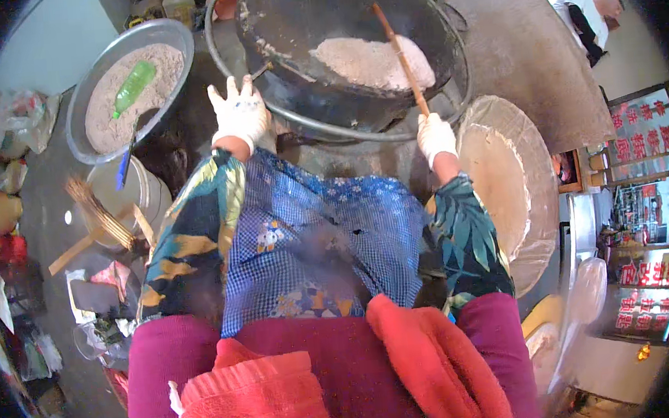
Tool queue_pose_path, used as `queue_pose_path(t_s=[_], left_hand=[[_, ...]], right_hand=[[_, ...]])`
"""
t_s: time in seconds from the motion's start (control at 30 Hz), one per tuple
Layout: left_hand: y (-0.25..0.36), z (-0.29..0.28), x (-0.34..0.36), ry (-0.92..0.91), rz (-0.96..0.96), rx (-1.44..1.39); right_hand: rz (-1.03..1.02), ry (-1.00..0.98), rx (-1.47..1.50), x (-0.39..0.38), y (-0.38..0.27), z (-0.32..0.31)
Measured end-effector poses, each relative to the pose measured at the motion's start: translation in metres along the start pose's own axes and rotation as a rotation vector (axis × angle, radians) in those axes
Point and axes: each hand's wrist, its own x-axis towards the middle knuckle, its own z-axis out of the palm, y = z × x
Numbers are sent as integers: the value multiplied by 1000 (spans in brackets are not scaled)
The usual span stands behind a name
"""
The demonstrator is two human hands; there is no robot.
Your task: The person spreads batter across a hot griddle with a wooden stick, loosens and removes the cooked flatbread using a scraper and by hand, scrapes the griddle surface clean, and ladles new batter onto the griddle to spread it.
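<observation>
Ahead of me is a large dark round pan (288, 16), tilted, with a metal ring around it. Pale granular material (354, 60) lies heaped inside. My right hand (437, 140), in a white glove, is wrapped around the lower end of a long brown wooden stick (396, 47), whose far part reaches over the heap. My left hand (239, 116), also gloved, has its fingers spread at the pan's left edge, by the metal ring. Whether its palm rests on the ring I cannot tell. A short thin rod (262, 70) shows near its fingertips.
A metal basin (187, 59) of pinkish-grey powder with a green bottle (135, 89) stands at the left. Below it are a bucket (151, 180) and a bristle brush (99, 214). At the right sits a round plastic-lined container (530, 154) of pale material. A person (588, 20) is farther right.
</observation>
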Motion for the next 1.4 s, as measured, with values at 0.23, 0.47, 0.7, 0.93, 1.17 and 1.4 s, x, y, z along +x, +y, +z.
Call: queue_pose_path(t_s=[0.23, 0.47, 0.7, 0.93, 1.17, 1.4], left_hand=[[122, -34, -34, -4, 284, -375], [94, -17, -35, 27, 326, -172], [58, -17, -23, -98, 219, -153], [40, -18, -8, -106, 194, -122], [18, -13, -4, -235, 66, -72], [92, -52, -33, -32, 246, -405]], right_hand=[[42, 3, 27, 1, 19, 0], [17, -85, 105, -20, 1, 2], [-146, -193, 165, -35, -36, -18], [-8, 42, 142, -2, 8, 1], [17, 73, 149, 0, 11, 9], [73, -57, 138, -27, 9, 3]])
